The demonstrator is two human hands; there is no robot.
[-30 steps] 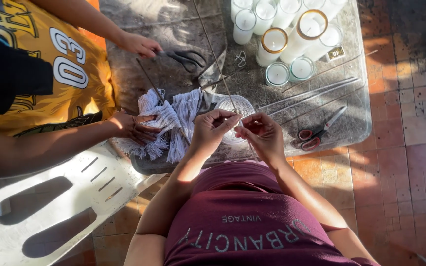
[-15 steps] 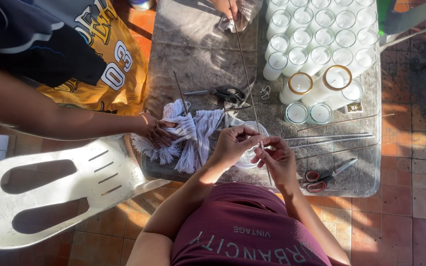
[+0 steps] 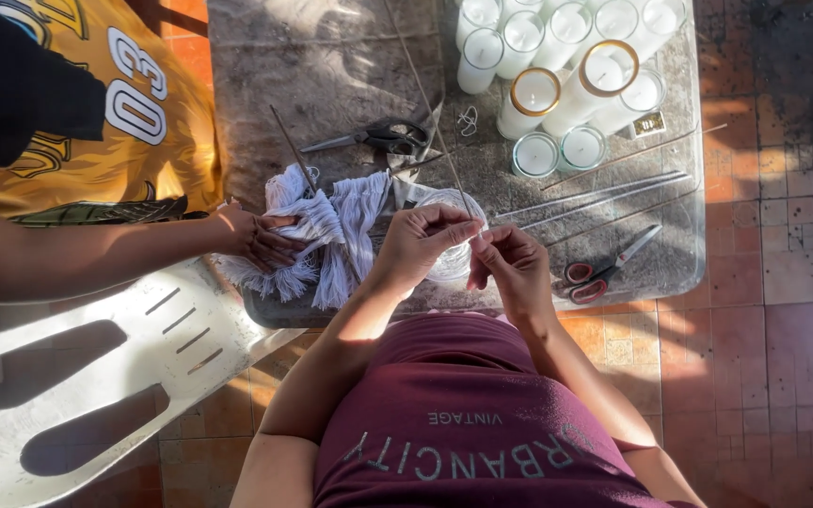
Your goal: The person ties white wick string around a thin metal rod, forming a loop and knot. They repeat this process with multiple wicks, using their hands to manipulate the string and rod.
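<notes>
My left hand and my right hand meet over the near edge of a grey table. Between the fingertips of both hands I pinch a thin wick on a long slim stick that runs up and away from me. Under my hands stands a clear glass jar, partly hidden. To the left lies a bundle of white wick strings. Another person's hand rests on that bundle.
Black scissors lie mid-table and red-handled scissors at the right edge. White glass candles crowd the far right, with long thin rods beside them. A white plastic chair stands at the lower left on tiled floor.
The view has shifted, so the table and candles sit a little differently in frame. My hands stay together on the wick. The other person's hand has stayed on the string bundle.
</notes>
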